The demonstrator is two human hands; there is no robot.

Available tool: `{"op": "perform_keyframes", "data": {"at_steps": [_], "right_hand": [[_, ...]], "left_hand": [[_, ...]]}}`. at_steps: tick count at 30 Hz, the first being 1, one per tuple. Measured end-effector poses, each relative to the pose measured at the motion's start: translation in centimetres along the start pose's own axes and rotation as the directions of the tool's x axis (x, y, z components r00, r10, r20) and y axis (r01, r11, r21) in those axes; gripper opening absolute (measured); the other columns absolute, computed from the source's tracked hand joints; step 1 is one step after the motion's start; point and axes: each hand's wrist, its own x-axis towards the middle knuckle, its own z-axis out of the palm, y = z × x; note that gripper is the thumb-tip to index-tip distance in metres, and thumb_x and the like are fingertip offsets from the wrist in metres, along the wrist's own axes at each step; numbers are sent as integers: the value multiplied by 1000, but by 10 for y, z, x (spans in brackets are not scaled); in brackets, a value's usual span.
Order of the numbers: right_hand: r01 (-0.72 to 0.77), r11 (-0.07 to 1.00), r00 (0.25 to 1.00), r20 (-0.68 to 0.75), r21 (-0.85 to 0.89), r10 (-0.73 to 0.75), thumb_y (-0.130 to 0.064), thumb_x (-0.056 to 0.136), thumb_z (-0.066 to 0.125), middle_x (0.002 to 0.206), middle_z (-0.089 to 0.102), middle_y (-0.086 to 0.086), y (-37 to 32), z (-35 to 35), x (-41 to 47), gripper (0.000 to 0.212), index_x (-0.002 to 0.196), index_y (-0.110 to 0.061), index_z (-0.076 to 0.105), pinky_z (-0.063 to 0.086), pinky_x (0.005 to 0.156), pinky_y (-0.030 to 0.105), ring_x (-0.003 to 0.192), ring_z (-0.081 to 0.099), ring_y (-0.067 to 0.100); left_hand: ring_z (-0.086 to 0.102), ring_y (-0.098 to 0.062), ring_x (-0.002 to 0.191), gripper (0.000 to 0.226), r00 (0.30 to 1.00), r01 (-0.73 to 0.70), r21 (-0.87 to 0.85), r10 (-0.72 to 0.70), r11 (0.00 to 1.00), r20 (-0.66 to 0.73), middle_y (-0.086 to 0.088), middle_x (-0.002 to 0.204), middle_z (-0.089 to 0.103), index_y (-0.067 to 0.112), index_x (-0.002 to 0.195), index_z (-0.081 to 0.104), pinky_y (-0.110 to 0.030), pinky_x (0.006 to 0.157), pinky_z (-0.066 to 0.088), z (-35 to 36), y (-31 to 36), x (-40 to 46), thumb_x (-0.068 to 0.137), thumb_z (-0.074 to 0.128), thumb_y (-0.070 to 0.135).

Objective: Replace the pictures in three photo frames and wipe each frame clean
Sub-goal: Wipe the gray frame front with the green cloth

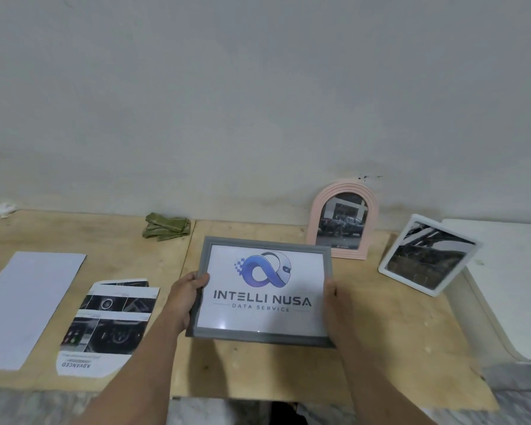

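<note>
Grey frame (262, 289) is held between both hands, long axis running hand to hand, above the table (380, 317). Left hand (186, 297) grips one short edge, right hand (331, 302) the other. Cloth (166, 230) lies beyond the left hand, nearer to it.

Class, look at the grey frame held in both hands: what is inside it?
Inside the grey frame sits a white print with a blue-purple logo reading INTELLI NUSA DATA SERVICE. The frame's back is hidden from view.

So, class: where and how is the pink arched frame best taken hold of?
Probably by its two straight side edges, low down, coming from the front. The pink frame stands upright against the wall, so its back is shut off, and the curved top gives less purchase.
</note>
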Motion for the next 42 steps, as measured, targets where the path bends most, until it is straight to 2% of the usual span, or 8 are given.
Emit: {"op": "perform_keyframes", "data": {"at_steps": [4, 11, 15, 21, 26, 30, 35, 42], "right_hand": [[-156, 979, 982, 122, 128, 141, -68, 88, 35, 81, 69, 8, -4, 0, 14, 53, 83, -22, 61, 55, 74, 46, 77, 66, 26], [-254, 950, 915, 362, 182, 176, -33, 98, 48, 110, 67, 9, -24, 2, 45, 37, 122, -7, 59, 53, 78, 34, 91, 63, 22], [-304, 908, 898, 406, 287, 173, -22, 100, 48, 103, 67, 12, -44, 10, 67, 27, 120, -6, 57, 51, 51, 26, 77, 63, 19], [-308, 899, 891, 425, 310, 159, -20, 95, 57, 92, 70, 14, -78, 38, 102, 22, 110, -5, 61, 56, 60, 38, 77, 68, 30], [-237, 954, 810, 580, 182, 91, -26, 98, 52, 84, 68, 5, -136, 108, 93, 16, 96, -13, 62, 52, 54, 29, 70, 65, 20], [-103, 993, 766, 642, 65, 38, -29, 95, 56, 97, 72, 9, -180, 186, 75, 23, 102, -10, 67, 57, 81, 46, 87, 68, 28], [181, 981, 714, 695, -65, -86, -35, 97, 45, 73, 58, 5, -246, 284, 52, 33, 69, -18, 49, 40, 63, 29, 67, 55, 21], [750, 427, 648, 692, -506, -319, -43, 84, 51, 111, 57, 11, -260, 404, 81, 37, 108, -15, 56, 48, 83, 38, 102, 56, 32]], "left_hand": [[70, -33, 78, 19, 1000, 13, 24, -14, 1000, 4, -20, 89, 75, 12, 77, 58, -39, 68, 57, 2, -1, 12, 94, 65, 18], [68, -30, 79, 11, 1000, -5, 105, 7, 994, -25, -16, 93, 75, 10, 86, 63, -39, 73, 53, 0, 8, 40, 96, 62, 16], [67, -29, 77, 14, 999, 19, 95, -16, 995, -35, -16, 94, 74, 8, 90, 61, -36, 70, 51, 6, 18, 56, 97, 62, 19], [68, -29, 77, 20, 997, 33, -28, -35, 999, -73, -11, 87, 75, 14, 86, 60, -37, 68, 54, -7, 27, 67, 94, 66, 31], [69, -33, 77, 27, 928, -2, -124, -44, 992, -370, -18, 91, 73, 7, 96, 61, -44, 73, 57, -59, 23, 65, 96, 60, 33], [69, -34, 74, 20, 864, -44, -219, -73, 975, -498, -16, 87, 73, 10, 93, 63, -43, 71, 58, -125, 21, 59, 98, 58, 29], [63, -30, 83, 14, 789, -71, -325, -146, 943, -597, -13, 93, 70, 14, 86, 62, -38, 75, 54, -220, 18, 58, 97, 60, 22], [65, -33, 78, 17, 761, -47, -301, -161, 953, -629, -14, 92, 71, 8, 95, 61, -42, 74, 55, -307, 6, 69, 97, 60, 25]]}}
